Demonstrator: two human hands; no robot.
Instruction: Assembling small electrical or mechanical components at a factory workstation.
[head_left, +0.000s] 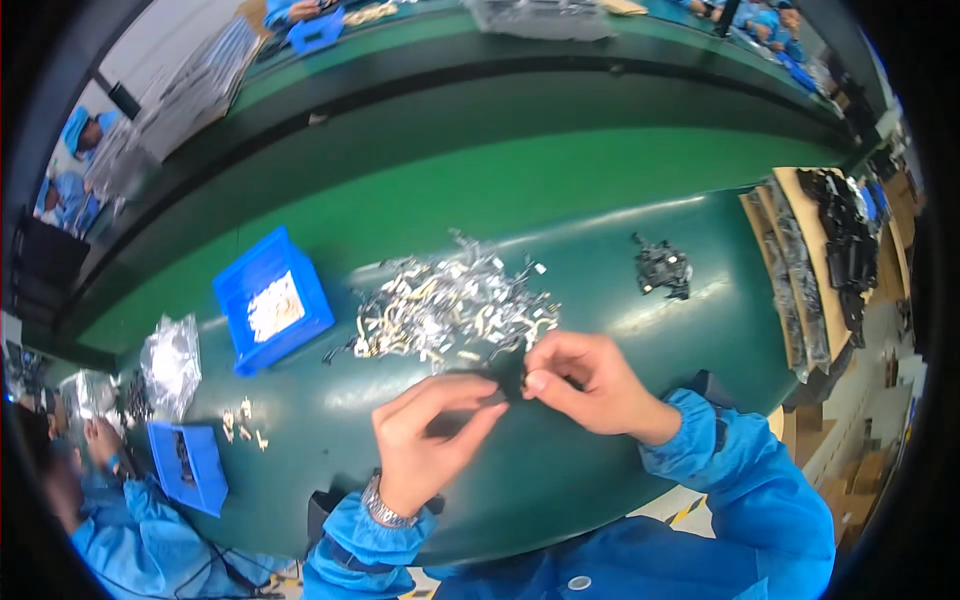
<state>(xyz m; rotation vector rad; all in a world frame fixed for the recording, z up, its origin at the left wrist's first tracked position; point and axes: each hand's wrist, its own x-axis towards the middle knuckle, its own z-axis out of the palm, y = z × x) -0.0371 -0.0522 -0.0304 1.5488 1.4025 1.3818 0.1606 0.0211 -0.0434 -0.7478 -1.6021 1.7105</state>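
My left hand (430, 435) and my right hand (585, 382) meet over the dark green table (560, 480), fingertips pinched together on a small dark part (510, 388) that is mostly hidden by the fingers. Just beyond the hands lies a heap of small shiny metal clips (450, 305). A metal watch sits on my left wrist. Both forearms are in blue sleeves.
A blue bin (272, 298) with pale parts stands left of the heap. A small pile of black parts (662, 268) lies to the right. A clear plastic bag (172, 362), a few loose clips (243, 420), a second blue bin (188, 465) and another person's hand (100, 440) are at the left.
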